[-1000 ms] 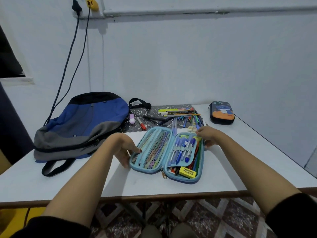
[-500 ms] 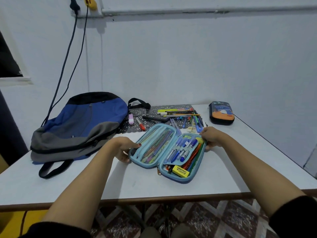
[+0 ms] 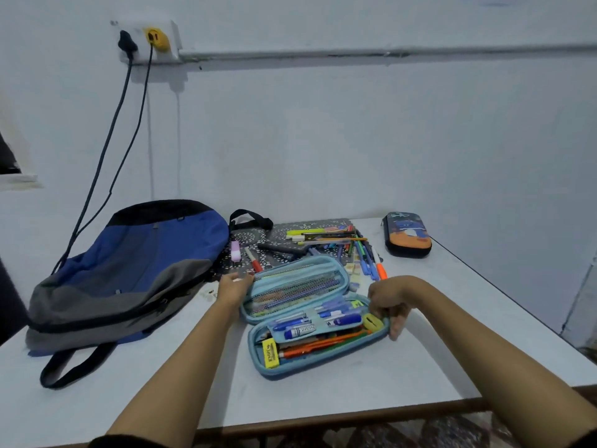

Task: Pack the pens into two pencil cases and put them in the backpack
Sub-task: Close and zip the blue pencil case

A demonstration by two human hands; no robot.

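With your right hand (image 3: 387, 303) pinching the probably stiff-shelled, pen-heavy blue pencil case (image 3: 323, 367) at 3 o'clock and your left hand (image 3: 233, 286) gripping its lid (image 3: 297, 284) at 9 o'clock, fold it by the rims.

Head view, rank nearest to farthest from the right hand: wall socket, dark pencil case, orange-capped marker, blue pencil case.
1. blue pencil case: the right hand grips its right end.
2. orange-capped marker: just behind the hand.
3. dark pencil case: farther back, to the right.
4. wall socket: high up, far left.
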